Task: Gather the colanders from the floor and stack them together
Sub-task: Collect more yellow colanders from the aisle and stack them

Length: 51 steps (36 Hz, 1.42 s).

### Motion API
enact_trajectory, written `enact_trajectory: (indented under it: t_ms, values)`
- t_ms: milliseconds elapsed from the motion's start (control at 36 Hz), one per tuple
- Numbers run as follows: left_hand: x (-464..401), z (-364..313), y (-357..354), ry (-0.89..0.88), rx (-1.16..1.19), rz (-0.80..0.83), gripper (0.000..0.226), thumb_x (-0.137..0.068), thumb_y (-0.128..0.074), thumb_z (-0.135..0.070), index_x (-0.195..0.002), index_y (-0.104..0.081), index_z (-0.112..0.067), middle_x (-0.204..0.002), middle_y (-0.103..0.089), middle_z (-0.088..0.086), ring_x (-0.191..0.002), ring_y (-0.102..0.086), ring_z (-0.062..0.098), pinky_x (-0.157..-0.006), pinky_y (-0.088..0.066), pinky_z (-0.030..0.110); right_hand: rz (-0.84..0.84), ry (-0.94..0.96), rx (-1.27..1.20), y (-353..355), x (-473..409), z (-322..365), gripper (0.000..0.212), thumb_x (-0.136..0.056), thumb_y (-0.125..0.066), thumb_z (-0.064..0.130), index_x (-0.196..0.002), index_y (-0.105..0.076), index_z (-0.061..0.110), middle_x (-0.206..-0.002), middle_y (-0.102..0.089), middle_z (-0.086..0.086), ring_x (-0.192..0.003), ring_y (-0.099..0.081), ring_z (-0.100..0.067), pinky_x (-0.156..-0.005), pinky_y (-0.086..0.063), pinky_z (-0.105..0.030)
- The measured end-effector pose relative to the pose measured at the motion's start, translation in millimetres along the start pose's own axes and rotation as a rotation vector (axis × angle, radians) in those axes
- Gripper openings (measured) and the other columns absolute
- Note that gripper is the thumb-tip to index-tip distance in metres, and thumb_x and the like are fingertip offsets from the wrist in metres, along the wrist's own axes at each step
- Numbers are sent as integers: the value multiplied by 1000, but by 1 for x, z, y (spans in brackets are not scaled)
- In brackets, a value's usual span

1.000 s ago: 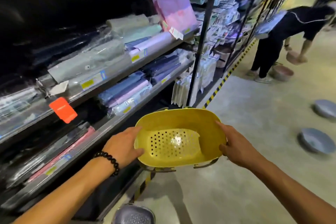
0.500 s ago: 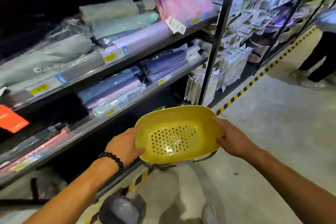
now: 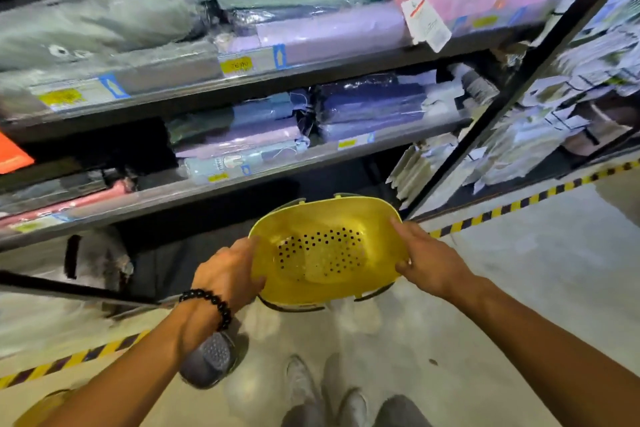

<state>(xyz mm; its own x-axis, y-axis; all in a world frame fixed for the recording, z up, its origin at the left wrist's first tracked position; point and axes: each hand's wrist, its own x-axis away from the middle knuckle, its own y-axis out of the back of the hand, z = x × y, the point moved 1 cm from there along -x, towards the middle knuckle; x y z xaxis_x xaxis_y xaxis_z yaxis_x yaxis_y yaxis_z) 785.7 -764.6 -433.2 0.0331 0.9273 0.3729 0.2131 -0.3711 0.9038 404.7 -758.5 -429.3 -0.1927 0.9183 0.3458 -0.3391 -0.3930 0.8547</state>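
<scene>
A yellow colander (image 3: 325,253) with a perforated bottom is held above the floor in front of the shelving, with darker colander rims stacked under it. My left hand (image 3: 228,276) grips its left rim, thumb inside the bowl. My right hand (image 3: 427,260) grips its right rim. A grey colander (image 3: 209,359) lies on the floor below my left forearm, partly hidden by my wrist. Another yellow object (image 3: 45,407) peeks in at the bottom left, mostly hidden.
Store shelves (image 3: 242,80) with wrapped textiles fill the left and top. A black upright post (image 3: 512,94) splits the shelving. Yellow-black hazard tape (image 3: 519,206) edges the concrete floor. My shoes (image 3: 325,388) show at the bottom.
The view has turned left and down toward the shelves and my feet. The grey colander on the floor has come further into sight. Both hands keep holding the yellow colander.
</scene>
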Motion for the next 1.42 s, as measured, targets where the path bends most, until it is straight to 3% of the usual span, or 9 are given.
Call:
enact_trajectory:
  t_ms: [278,389,694,833,972,1056,1139,1306,1417]
  values:
    - [-14,-33,-71,84,31,20,64,-79,-70,-46,-131,-34,-36,-131,-56,0,-109,-60,30,-82,-54,44,89,192,296,-28,-67,-68,109,-85,-70,45,-159,10,32,-143,-55,-7,-112,-65,-33,-87,-58,-43]
    - [-21,-47,-107,140,9,12,74,-81,-64,-43,-144,-26,-31,-133,-53,3,-109,-60,34,-80,-54,48,149,208,221,-41,-98,-96,89,-92,-63,49,-161,-13,25,-157,-41,-9,-118,-63,-37,-82,-55,-46]
    - [-69,-52,-214,267,75,42,79,-88,-61,-44,-152,-17,-32,-148,-42,1,-125,-50,34,-85,-52,48,221,230,280,-111,-159,-152,83,-97,-59,41,-159,-3,38,-163,-30,-3,-135,-50,-30,-104,-45,-40]
    - [-103,-32,-273,302,107,60,79,-88,-62,-39,-152,-16,-33,-151,-39,1,-122,-53,34,-88,-53,50,209,180,148,-174,-196,-178,82,-91,-59,34,-157,-10,39,-155,-37,2,-131,-51,-28,-99,-48,-44]
    - [-142,-9,-325,339,130,30,77,-87,-65,-34,-150,-21,-37,-146,-44,-3,-119,-56,32,-85,-54,48,155,301,34,-233,-228,-202,80,-95,-50,43,-162,-14,18,-151,-41,-20,-112,-58,-33,-78,-50,-35]
    - [-161,1,-355,338,167,38,78,-85,-67,-28,-149,-23,-35,-144,-47,0,-116,-57,34,-87,-55,50,116,291,3,-262,-247,-211,80,-96,-63,21,-161,-17,14,-147,-45,-24,-116,-56,-40,-79,-45,-32]
    - [-180,10,-386,337,254,18,78,-83,-68,-16,-150,-29,-30,-143,-49,5,-118,-56,35,-92,-52,47,147,228,-23,-285,-266,-216,84,-92,-65,10,-161,-20,23,-146,-47,-17,-122,-51,-33,-90,-46,-30]
    - [-204,31,-434,435,412,-40,76,-87,-64,-8,-152,-31,-32,-151,-44,7,-128,-50,37,-104,-42,44,173,236,-209,-314,-286,-206,70,-90,-62,8,-129,-45,63,-108,-57,39,-95,-59,10,-62,-44,0]
    - [-212,44,-448,472,410,-19,75,-87,-66,-11,-151,-33,-33,-149,-47,6,-126,-52,35,-102,-45,44,197,239,-146,-337,-293,-207,51,-101,-52,2,-133,-61,41,-114,-63,19,-95,-63,1,-75,-48,-5]
